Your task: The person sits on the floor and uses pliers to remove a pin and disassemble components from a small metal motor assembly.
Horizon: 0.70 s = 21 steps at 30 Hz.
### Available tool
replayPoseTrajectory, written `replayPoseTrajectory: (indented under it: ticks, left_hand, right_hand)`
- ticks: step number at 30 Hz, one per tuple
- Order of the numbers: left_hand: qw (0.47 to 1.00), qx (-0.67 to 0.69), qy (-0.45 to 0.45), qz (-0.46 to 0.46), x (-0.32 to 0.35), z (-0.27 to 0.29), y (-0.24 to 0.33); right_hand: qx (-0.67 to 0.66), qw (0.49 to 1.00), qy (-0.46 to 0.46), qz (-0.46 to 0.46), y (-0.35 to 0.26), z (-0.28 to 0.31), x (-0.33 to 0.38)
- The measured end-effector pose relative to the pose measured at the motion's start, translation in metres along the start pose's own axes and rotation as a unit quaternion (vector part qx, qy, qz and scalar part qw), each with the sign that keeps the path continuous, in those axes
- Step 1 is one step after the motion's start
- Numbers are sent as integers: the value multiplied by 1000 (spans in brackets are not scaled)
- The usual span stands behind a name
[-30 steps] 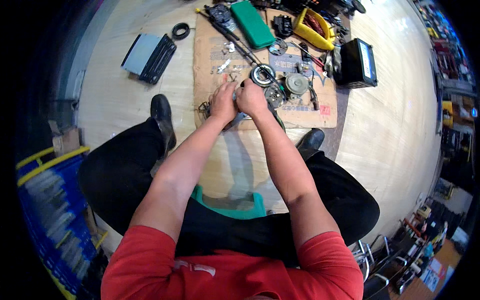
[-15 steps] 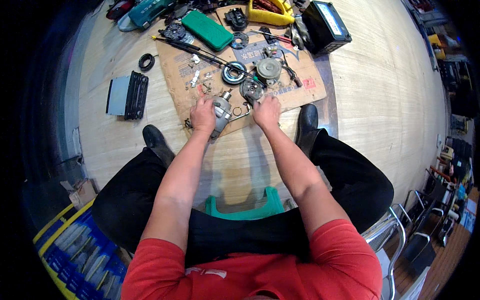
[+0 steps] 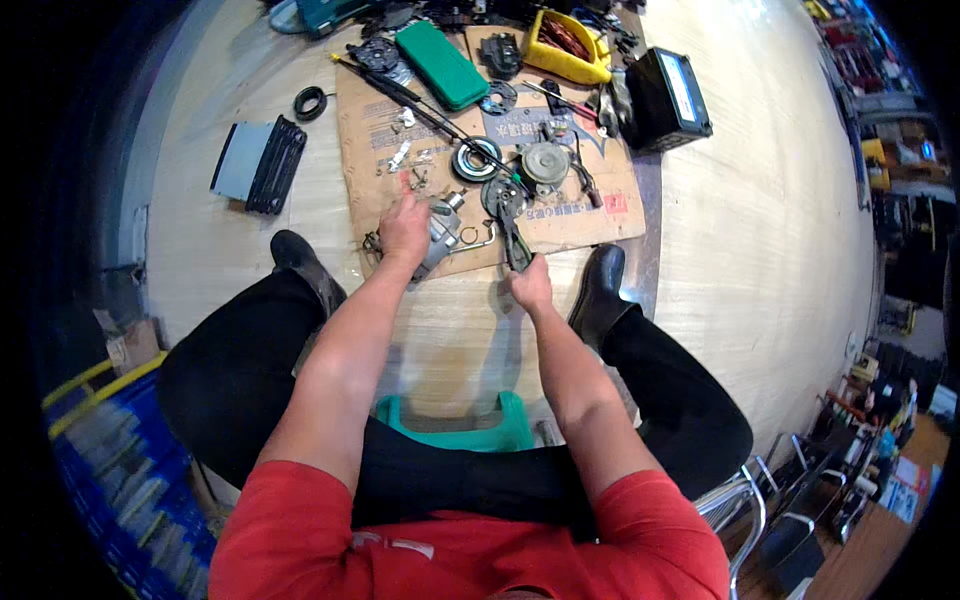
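My left hand [image 3: 405, 230] is closed around the side of a grey metal cylindrical unit [image 3: 438, 242] with a short shaft at its upper end. The unit lies tilted at the cardboard's near edge. In my right hand [image 3: 532, 284] are dark-handled pliers [image 3: 516, 240], gripped by the handle ends, with the jaws pointing away from me over a round dark plate [image 3: 492, 196]. Between the hands lie a small open ring [image 3: 469, 235] and a bent metal rod [image 3: 488, 236]. Beyond them are a ring-shaped bearing or pulley [image 3: 474, 158] and a round grey metal part [image 3: 545, 165].
Under the parts is a cardboard sheet [image 3: 370, 190]. A green case [image 3: 440, 65], a yellow tray [image 3: 567, 48] and a black battery [image 3: 668, 100] stand at its far side. Left are a boxy car unit [image 3: 260, 165] and black ring [image 3: 310, 103]. My boots flank the cardboard.
My right hand has drawn back toward me, and the pliers now show in it. My left hand stays on the metal unit. The whole view has shifted slightly.
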State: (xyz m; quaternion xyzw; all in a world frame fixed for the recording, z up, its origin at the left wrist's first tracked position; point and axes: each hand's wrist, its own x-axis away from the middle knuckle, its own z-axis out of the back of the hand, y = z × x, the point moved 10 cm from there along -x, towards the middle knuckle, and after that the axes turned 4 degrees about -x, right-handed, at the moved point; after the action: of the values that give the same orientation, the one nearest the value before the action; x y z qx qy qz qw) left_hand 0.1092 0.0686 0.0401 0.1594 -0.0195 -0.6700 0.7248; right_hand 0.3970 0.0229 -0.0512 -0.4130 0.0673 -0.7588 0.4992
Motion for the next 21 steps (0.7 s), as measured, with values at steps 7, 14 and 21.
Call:
replayPoseTrajectory:
  ticks: [7,14,21]
  left_hand:
    - [999,30,12,15,-5,-12,4]
    - [996,44,-62,43,-4,-12,4]
    - [998,21,-52,28,0,-14,4]
  right_hand:
    - [-166,980,-65,-89,-12,-31,8]
    - [-142,967,67,201,-100,11,100]
    - [-39,979,24,197,-117,-6,97]
